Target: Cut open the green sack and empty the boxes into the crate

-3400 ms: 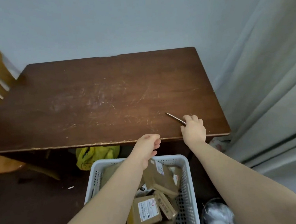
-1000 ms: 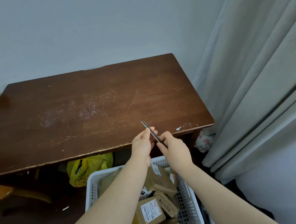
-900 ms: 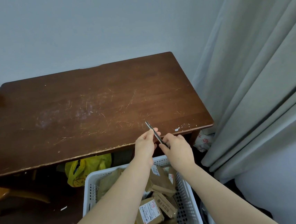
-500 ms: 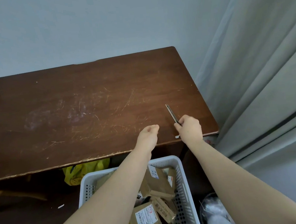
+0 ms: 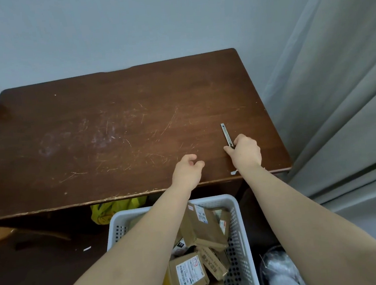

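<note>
Near the front right corner of the bench [image 5: 121, 125], the right hand [image 5: 245, 153] is closing around the near end of a slim metal cutter [image 5: 226, 134], whose far end is pointing away across the wood; whether the cutter is lying on the surface or hovering just above it cannot be told. To its left, and apart from it, the left hand [image 5: 188, 172] is hanging over the front edge of the bench, its fingers loosely curled and gripping nothing. Both forearms are reaching forward over a white perforated crate [image 5: 242, 252] that is sitting on the floor in front of the bench. Brown cardboard boxes [image 5: 197, 228] with printed labels are lying jumbled inside the crate, some tilted against one another. Beneath the bench, just behind the far left corner of the crate, a crumpled yellow-green sack [image 5: 117, 209] is showing partly, its upper portion hidden by the bench edge. A grey curtain [image 5: 339, 104] is hanging to the right of the bench, and clear plastic wrapping [image 5: 282, 271] is lying on the floor beside the right wall of the crate.
</note>
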